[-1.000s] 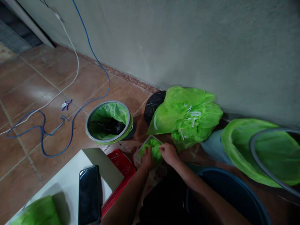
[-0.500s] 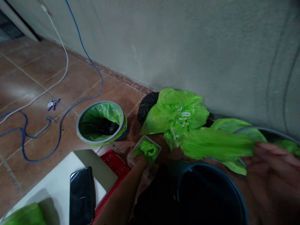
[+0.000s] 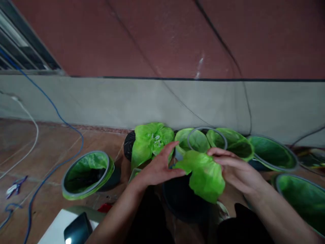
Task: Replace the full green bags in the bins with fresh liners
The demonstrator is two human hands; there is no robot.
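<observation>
My left hand (image 3: 158,167) and my right hand (image 3: 236,169) hold a crumpled bright green plastic bag (image 3: 204,174) between them, above a dark blue bucket (image 3: 182,200) right in front of me. The left thumb and fingers pinch the bag's left edge. The right hand's fingers grip its right side. Behind the left hand lies a stuffed green bag (image 3: 151,140) with white ties, and a small clear tub (image 3: 133,173) of green bags peeks out under the wrist.
Several round bins lined with green bags stand on the tiled floor: one at the left (image 3: 87,174), others along the wall (image 3: 207,140) and at the right (image 3: 273,154). A black bag (image 3: 129,145), blue cable (image 3: 54,112) and white cable (image 3: 30,122) lie about. A phone (image 3: 77,230) rests on a white board.
My head has tilted up, showing more wall and more bins. The green bag pulled from the tub by my right hand is now held by both hands over the dark bucket.
</observation>
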